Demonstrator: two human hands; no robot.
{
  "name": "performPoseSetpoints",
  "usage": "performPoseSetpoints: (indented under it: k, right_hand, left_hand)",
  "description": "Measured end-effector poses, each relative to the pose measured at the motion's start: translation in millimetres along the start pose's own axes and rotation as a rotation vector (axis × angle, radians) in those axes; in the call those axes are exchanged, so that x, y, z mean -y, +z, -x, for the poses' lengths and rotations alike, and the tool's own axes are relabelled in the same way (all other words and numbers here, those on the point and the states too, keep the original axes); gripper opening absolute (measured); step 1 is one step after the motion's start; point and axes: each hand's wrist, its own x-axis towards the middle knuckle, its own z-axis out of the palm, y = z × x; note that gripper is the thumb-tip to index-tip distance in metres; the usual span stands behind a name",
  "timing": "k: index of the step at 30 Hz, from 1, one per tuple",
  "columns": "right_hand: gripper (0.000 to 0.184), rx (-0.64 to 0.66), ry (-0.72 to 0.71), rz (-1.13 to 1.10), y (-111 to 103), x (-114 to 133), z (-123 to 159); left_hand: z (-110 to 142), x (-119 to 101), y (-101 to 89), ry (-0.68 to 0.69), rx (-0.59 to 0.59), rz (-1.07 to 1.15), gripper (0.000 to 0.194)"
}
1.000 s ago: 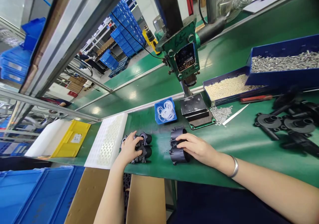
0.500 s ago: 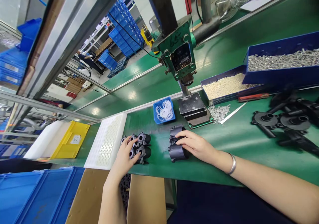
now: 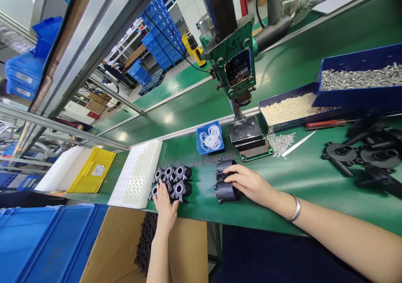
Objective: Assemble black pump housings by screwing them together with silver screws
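Note:
Several black plastic housings stand in two rows on the green bench, their round openings facing me. My left hand lies against the front row, fingers stretched out and thumb apart, gripping nothing. Farther right, two more black housings lie on their sides, one behind the other. My right hand has its fingers curled onto this pair where they meet; the fingertips are partly hidden. Behind them sits a small blue tray of white rings. A press base stands to its right.
Beside the left group lies a white foam sheet with pale rings. Blue bins of screws and beige pieces stand at the back right. Loose small rings, a red-handled tool, black parts and an open carton are around.
My left hand has moved from over the housings toward the bench's front edge, its fingers straightening and uncovering more of them. My right hand stays on its pair. The view has shifted slightly.

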Motion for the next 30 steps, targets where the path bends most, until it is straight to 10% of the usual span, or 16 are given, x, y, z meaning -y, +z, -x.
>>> performPoseSetpoints:
  k: [13, 30]
  right_hand:
    - [0.025, 0.004, -0.006, 0.026, 0, -1, 1]
    - [0.026, 0.044, 0.043, 0.042, 0, -4, 4]
  left_hand:
    - [-42, 28, -44.6, -0.217, -0.07, 0.087, 0.055]
    - [-78, 69, -28.9, -0.175, 0.031, 0.213, 0.055]
